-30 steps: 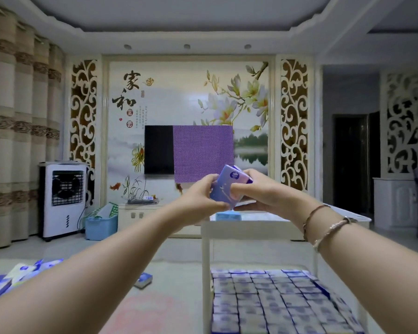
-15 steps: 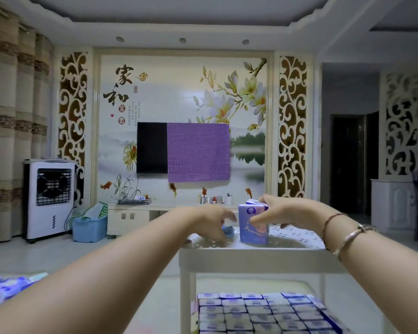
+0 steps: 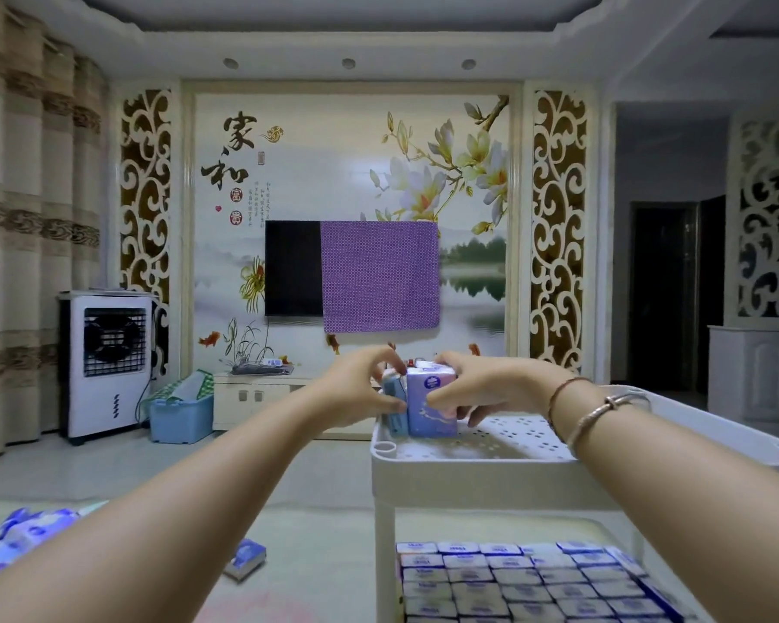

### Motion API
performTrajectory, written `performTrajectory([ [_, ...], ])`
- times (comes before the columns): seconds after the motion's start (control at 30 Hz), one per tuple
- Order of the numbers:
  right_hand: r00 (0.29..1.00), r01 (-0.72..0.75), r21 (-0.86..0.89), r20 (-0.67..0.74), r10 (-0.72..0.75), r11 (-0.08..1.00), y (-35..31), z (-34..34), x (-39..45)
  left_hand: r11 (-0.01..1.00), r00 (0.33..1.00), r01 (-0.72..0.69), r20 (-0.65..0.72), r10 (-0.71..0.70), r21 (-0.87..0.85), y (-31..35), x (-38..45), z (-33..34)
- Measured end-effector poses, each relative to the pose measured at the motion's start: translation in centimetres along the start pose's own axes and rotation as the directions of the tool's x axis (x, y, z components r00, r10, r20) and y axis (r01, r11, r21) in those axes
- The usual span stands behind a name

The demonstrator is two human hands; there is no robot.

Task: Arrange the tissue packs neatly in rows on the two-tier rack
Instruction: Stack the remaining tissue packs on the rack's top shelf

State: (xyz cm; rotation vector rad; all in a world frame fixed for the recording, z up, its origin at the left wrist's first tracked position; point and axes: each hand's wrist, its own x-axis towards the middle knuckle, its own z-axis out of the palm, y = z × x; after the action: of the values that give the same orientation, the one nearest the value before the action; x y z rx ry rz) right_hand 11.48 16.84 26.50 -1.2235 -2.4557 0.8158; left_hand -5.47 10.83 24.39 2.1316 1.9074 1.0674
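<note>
Up on the rack's (image 3: 468, 456) top tier, both hands pinching upright packs side by side at the far left corner: left hand (image 3: 356, 393) curled round the blue pack (image 3: 394, 404), right hand (image 3: 482, 388) gripping the purple pack (image 3: 430, 409) touching it, packed rows (image 3: 513, 582) filling the tier below.

Right wrist (image 3: 590, 411) bracelets (perhaps metal).

A home living room: wall-mounted black television (image 3: 292, 267) (half under purple cloth (image 3: 380, 275)), painted floral mural wall (image 3: 351, 182), striped beige curtains (image 3: 32, 218).
</note>
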Motion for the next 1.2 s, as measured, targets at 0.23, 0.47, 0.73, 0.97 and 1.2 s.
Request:
performTrajectory([
  [0.23,0.978,-0.148,-0.029,-0.151,0.142,0.989,0.6,0.5,1.1,0.992,0.997,0.049,0.063,-0.042,-0.115,0.5,-0.2,0.5],
  [0.47,0.999,-0.038,-0.187,-0.044,0.030,0.982,0.0,1.7,1.3,0.960,0.968,0.178,0.213,-0.132,-0.215,0.2,-0.6,0.8],
  [0.73,0.996,-0.019,-0.324,0.073,0.045,0.946,-0.6,1.9,0.6,0.952,0.953,0.228,0.247,-0.176,-0.203,0.5,-0.6,0.8],
  [0.97,0.996,-0.021,-0.494,0.064,0.060,0.869,-1.2,2.0,-1.4,0.943,0.943,0.267,0.255,-0.214,-0.198,1.0,-1.3,0.2],
  [1.2,0.985,-0.156,-0.584,-0.148,0.084,0.797,-1.5,1.0,-3.4,0.933,0.941,0.287,0.244,-0.233,-0.217,1.7,-3.1,-0.9],
])
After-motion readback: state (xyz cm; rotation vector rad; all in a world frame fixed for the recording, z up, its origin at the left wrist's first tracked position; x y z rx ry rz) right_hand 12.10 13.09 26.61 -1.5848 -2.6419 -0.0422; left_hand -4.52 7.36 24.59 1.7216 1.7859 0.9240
